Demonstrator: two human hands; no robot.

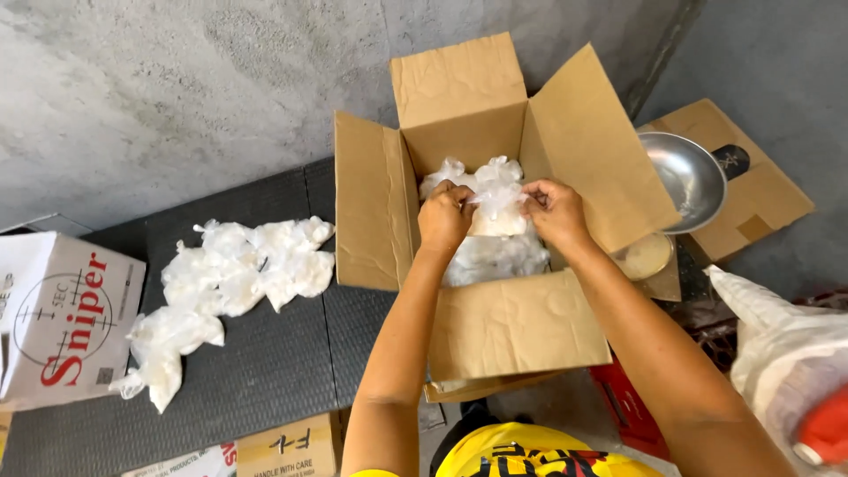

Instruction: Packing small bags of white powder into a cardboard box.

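Both grips pinch one small clear plastic pouch of white filling (497, 205): left hand (444, 216) and right hand (556, 212) squeeze its knotted top, over the open brown cardboard box (517, 327) at frame centre. It looks soft, light, slippery; the knot seems the safest hold. More pouches (231, 278) lie left on the dark table (265, 371).

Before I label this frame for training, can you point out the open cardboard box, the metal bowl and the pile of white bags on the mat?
open cardboard box (517, 322), head view, front wall.
metal bowl (687, 177), head view, inner surface.
pile of white bags (234, 274), head view, middle of the heap.
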